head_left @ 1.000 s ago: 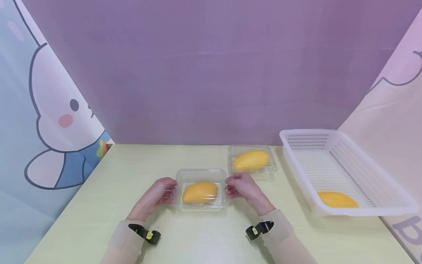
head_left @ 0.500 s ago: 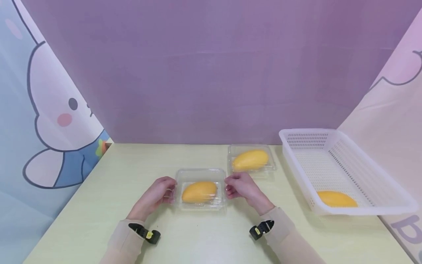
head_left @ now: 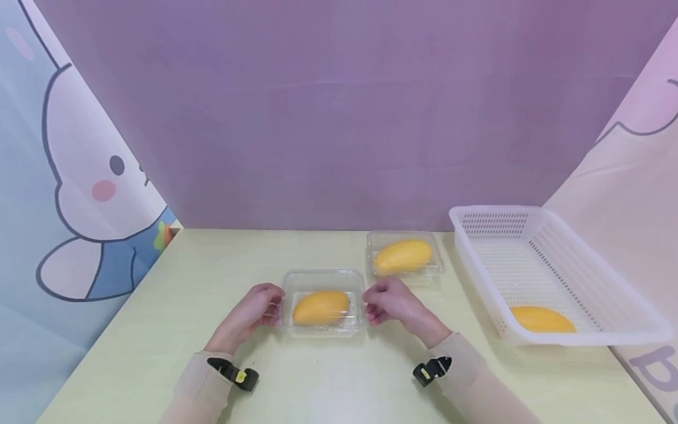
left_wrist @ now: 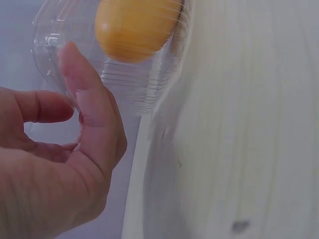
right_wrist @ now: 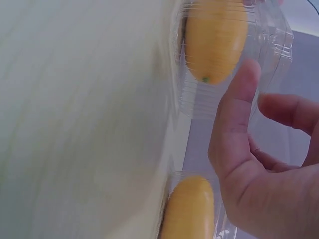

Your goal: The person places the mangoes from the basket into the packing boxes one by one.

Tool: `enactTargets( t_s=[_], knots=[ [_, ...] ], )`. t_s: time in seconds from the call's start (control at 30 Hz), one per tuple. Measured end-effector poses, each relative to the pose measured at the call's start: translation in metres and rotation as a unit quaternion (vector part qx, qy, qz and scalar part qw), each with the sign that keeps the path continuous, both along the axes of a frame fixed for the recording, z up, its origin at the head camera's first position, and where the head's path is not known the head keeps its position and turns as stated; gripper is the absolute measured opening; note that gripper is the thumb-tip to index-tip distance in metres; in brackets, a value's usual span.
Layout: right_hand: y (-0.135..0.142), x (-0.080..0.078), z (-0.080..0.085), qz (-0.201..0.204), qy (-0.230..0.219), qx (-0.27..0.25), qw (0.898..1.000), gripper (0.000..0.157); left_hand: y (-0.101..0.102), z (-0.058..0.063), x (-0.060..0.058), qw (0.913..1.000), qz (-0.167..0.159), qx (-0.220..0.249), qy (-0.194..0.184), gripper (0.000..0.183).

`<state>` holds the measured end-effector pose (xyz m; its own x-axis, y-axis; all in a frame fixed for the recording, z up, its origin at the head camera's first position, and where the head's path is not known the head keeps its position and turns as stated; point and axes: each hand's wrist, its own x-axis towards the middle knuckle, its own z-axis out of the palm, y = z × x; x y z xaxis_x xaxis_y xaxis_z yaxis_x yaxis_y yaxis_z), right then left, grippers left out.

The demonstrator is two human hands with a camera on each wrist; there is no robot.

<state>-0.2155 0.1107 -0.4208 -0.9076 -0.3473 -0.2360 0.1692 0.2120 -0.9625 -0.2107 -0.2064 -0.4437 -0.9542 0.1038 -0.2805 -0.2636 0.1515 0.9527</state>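
A clear plastic clamshell box (head_left: pixel 323 281) with a yellow mango (head_left: pixel 321 307) inside sits on the table between the two hands. My left hand (head_left: pixel 258 307) pinches the box's left edge between thumb and fingers; the left wrist view shows its thumb (left_wrist: pixel 84 84) against the clear wall. On the opposite side, my right hand (head_left: pixel 391 303) pinches the right edge. In the right wrist view that hand's thumb (right_wrist: pixel 237 104) lies along the box's end, near the mango (right_wrist: pixel 214 40).
Behind the right hand stands another clear box (head_left: pixel 377 238) with a mango (head_left: pixel 404 256) in it. At the right is a white perforated basket (head_left: pixel 479 288) holding one mango (head_left: pixel 542 320). A purple panel (head_left: pixel 339 118) rises at the table's back edge.
My right wrist and forearm have swung outward to the right, while the fingers stay at the box's edge. The left hand and the box hold their places.
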Motion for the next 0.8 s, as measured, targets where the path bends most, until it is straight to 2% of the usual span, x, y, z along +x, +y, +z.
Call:
enactTargets(
  t_s=[0.43, 0.8],
  knots=[
    [0.008, 0.018, 0.006, 0.064, -0.014, 0.035, 0.997, 0.024, 0.001, 0.001, 0.001, 1.0, -0.004, 0.007, 0.003, 0.029],
    [0.007, 0.022, 0.0, 0.089, -0.049, 0.016, 0.995, 0.022, 0.001, 0.001, 0.0, 1.0, -0.002, 0.006, -0.001, 0.029]
  ],
)
